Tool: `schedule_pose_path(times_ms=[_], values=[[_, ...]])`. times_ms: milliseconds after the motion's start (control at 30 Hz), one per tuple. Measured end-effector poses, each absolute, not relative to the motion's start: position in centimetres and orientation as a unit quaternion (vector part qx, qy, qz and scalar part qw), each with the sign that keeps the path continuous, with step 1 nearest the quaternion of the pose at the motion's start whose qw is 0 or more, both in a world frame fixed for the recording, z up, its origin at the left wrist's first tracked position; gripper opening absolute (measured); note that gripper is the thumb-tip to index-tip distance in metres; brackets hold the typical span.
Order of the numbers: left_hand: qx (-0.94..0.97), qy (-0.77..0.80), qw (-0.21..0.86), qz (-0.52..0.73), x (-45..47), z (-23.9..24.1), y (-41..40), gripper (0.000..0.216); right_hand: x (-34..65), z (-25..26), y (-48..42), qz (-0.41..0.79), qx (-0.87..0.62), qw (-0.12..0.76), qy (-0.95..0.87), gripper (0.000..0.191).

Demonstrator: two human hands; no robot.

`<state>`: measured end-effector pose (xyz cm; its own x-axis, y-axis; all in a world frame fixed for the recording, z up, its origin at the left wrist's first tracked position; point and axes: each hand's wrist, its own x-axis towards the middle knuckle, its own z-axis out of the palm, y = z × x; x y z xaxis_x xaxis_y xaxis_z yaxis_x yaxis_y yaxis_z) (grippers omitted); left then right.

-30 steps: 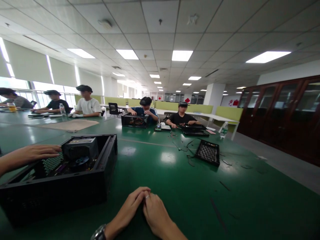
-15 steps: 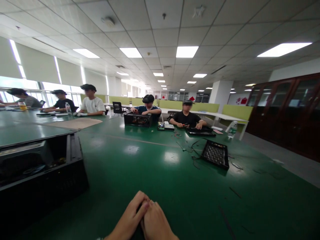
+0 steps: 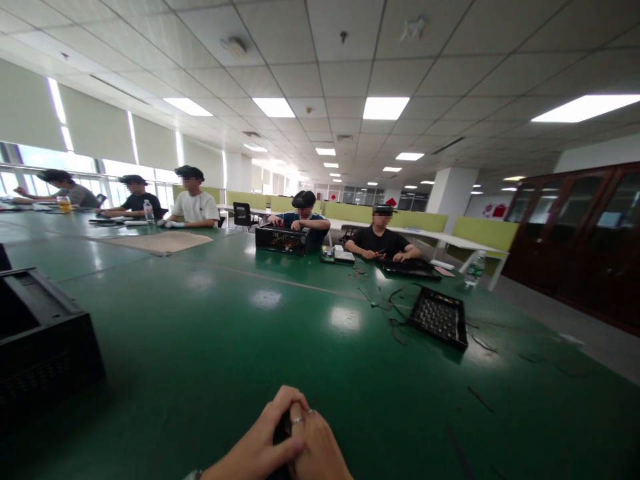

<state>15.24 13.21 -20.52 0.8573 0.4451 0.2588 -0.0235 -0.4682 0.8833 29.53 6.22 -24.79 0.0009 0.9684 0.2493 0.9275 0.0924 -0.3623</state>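
Note:
At the bottom centre my two hands are clasped in front of me, above the green tabletop (image 3: 210, 347). My left hand (image 3: 265, 433) reaches from the left, its fingers and thumb closed around the fingers of my right hand (image 3: 323, 443). The right fingers are folded in and partly covered by the left hand. Ring-like bands show where the fingers meet. No tool or part shows in either hand. Nearest on the left is an open black metal computer case (image 3: 55, 350), cut off by the picture edge.
A black tray-like metal panel (image 3: 437, 317) with round holes lies right of centre, with loose dark strips (image 3: 480, 398) around it. Across the table one person works at an open black case (image 3: 283, 240), another at a flat black panel (image 3: 410, 267). A water bottle (image 3: 475, 269) stands at the right.
The near black case at the left has shifted further left, so less of it shows. The rest of the view has slid slightly right. My hands stay clasped, with the fingers slightly rearranged.

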Motion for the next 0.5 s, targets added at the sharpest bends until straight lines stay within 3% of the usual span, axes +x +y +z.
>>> schedule_pose_path(times_ms=[300, 500], values=[[0.787, 0.215, 0.483, 0.317, 17.2, -23.1, 13.1, 0.049, 28.9, -28.5, 8.2, 0.0, -0.681, 0.208, -0.702, 0.042], [0.78, 0.137, 0.518, 0.325, 17.5, -24.2, 14.2, 0.056, 30.0, -28.5, 8.6, -0.016, -0.689, 0.201, -0.696, 0.043]])
